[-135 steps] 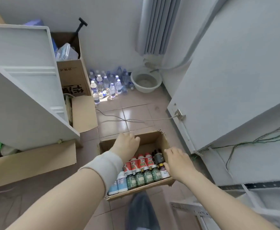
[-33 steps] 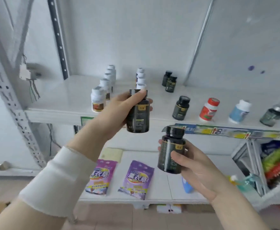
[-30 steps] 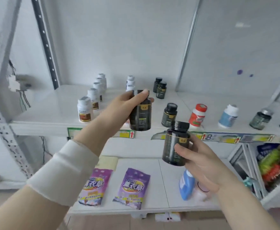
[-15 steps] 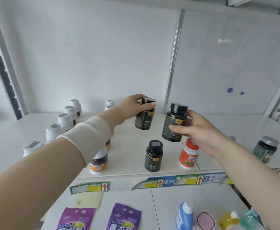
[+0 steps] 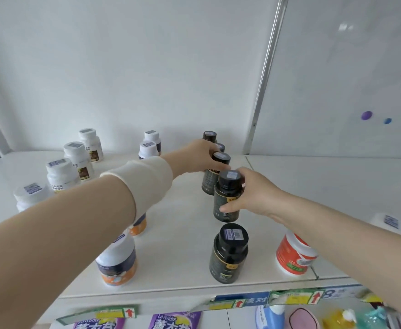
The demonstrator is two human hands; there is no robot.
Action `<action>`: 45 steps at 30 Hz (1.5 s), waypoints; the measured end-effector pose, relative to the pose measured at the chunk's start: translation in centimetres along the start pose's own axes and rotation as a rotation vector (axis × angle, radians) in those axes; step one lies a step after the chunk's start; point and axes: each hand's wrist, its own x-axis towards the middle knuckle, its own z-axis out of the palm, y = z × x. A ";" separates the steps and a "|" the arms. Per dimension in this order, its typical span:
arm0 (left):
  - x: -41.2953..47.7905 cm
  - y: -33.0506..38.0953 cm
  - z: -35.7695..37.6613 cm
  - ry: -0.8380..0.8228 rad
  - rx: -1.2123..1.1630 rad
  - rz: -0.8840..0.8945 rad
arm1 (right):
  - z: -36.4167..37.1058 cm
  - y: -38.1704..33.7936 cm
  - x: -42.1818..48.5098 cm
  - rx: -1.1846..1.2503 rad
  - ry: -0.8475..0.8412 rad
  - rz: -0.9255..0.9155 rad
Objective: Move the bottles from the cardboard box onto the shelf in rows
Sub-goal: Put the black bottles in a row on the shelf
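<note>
Fingers clamped, the left hand [image 5: 200, 154] holds the rear bottle [image 5: 209, 182] and the right hand [image 5: 256, 194] the nearer bottle [image 5: 228, 198], apparently to line up 1 row on the shelf [image 5: 182, 210].

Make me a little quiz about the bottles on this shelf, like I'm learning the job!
1. True or false: the right hand holds a white bottle.
2. What colour is the half-hidden bottle below the right forearm? A blue, B red, C green.
3. Fill in: the left hand grips a ___ bottle.
Key: 1 false, it holds a black bottle; 2 B; 3 black.
</note>
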 end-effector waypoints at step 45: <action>-20.5 4.1 -4.1 0.341 1.477 -0.096 | 2.2 -8.1 -10.8 -0.544 0.190 -0.295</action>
